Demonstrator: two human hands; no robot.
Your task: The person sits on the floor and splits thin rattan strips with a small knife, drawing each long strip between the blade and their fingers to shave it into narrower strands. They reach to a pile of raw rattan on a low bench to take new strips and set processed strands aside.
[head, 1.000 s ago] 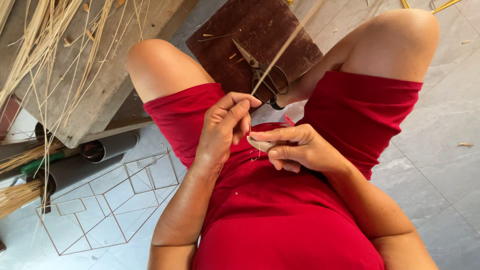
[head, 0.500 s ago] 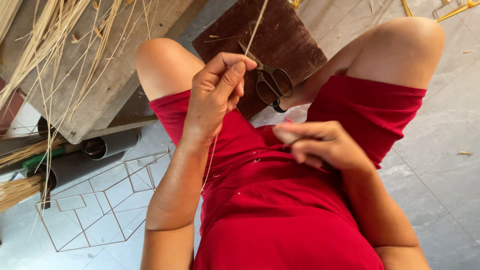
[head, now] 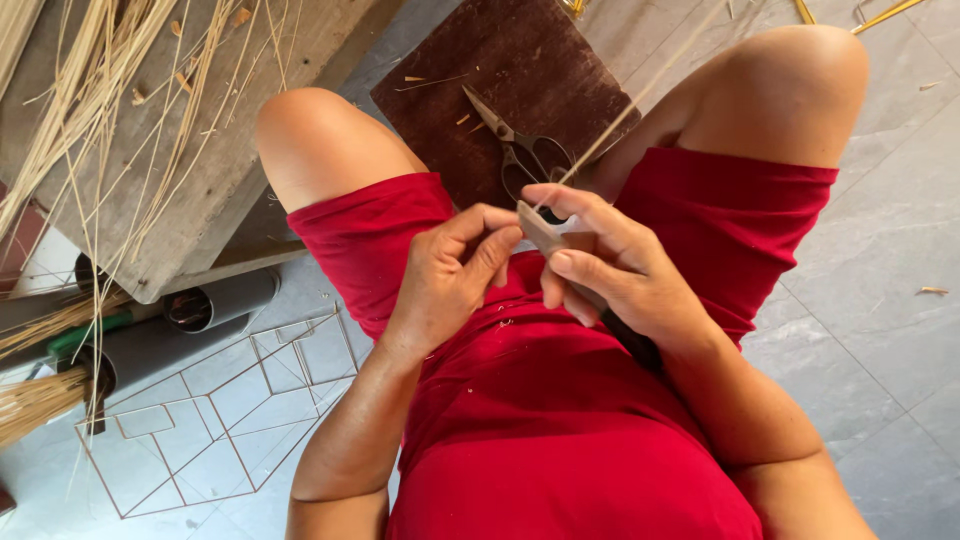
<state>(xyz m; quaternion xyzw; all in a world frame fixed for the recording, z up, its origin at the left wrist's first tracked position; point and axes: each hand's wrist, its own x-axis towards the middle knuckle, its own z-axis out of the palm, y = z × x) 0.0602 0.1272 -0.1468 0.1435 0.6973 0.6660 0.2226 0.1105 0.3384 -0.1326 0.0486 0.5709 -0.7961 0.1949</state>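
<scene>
The handle end of my knife (head: 545, 235) is hidden: it runs under my right palm, and only a dark part shows again below the wrist, against my red shorts (head: 560, 400). The thin strip (head: 620, 120) I work on is pale and blurred where it rises towards my right knee, so I cannot follow it to its far end, and I cannot make out where it goes between my two hands. My forearms are cut off at the bottom edge.

My right hand (head: 620, 265) is wrapped around the knife, fingers curled tight, thumb laid along the flat blade; the strip meets the blade right at my index fingertip. My left hand (head: 450, 275) sits just beside it, thumb and forefinger pinched nearly together close to the blade's tip. Whether they grip the strip I cannot tell.

The strip is a narrow, straw-coloured sliver, straight, slanting up and away from my lap over the dark brown board (head: 500, 70) on the floor between my knees. A pair of scissors (head: 520, 145) lies on that board, just beyond my hands. To my left, a plank (head: 230, 160) carries loose bundles of the same pale strips (head: 80, 110).
</scene>
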